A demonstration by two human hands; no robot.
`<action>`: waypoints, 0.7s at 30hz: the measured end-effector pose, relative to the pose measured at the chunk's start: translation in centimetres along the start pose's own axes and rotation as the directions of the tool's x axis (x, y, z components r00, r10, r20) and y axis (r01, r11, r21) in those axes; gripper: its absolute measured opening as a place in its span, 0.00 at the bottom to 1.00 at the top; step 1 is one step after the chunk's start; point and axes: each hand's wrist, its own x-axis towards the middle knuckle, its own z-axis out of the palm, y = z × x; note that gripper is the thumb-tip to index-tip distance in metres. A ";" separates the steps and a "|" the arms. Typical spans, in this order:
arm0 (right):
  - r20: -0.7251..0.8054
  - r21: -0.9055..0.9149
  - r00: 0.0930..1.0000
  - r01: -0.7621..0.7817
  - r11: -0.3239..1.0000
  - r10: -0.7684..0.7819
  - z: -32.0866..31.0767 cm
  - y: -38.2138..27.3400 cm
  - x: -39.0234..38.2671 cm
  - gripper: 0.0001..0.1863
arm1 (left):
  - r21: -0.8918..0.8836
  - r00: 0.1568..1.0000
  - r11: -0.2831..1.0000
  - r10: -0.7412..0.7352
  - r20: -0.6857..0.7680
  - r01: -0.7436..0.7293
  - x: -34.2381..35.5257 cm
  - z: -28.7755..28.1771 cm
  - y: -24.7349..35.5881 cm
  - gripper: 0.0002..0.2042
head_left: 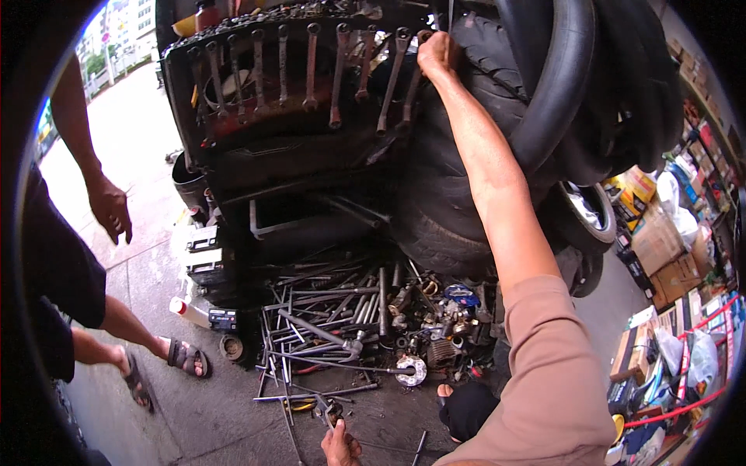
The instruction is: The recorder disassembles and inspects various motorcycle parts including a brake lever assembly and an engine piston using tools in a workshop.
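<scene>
Rusty steel combination wrenches (311, 66) hang in a row along a black metal rack (256, 167), presumably for easy choosing. My right hand (437, 56) curls at the endmost top, grip unclear to me; my left hand (340, 448) clasps a dark metal tool (334, 412) low down.

Strong daylight at upper left; pavement (144, 116) there blown out to near white. Tool rack (287, 171), upper centre, underexposed, recesses almost black. Hanging wrenches (339, 78) dim but legible. Soft sheen along inner tube (561, 85), upper right. Fisheye: black vignette around rim, strong edge curvature; stacked goods (660, 233), far right, lean and look soft.
</scene>
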 end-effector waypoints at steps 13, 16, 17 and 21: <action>-0.048 -0.046 0.992 -0.119 0.992 0.117 0.2 -0.8 -0.2 0.11 | -0.024 0.999 1.000 -0.002 0.055 0.003 0.5 -0.6 -0.2 0.11; -0.078 0.010 0.994 -0.080 0.997 0.080 0.2 -0.5 -0.1 0.11 | 0.002 0.995 0.999 -0.039 0.087 0.038 1.2 -0.9 -0.8 0.11; -0.043 -0.027 0.998 -0.054 0.998 0.052 -0.5 -0.7 -0.5 0.10 | 0.029 0.997 0.998 -0.061 0.054 0.060 1.3 -0.8 -0.8 0.12; -0.140 0.051 0.986 -0.084 0.995 0.090 0.0 -0.4 -2.2 0.07 | 0.046 0.988 0.992 -0.121 0.092 0.117 2.5 -1.3 -1.0 0.13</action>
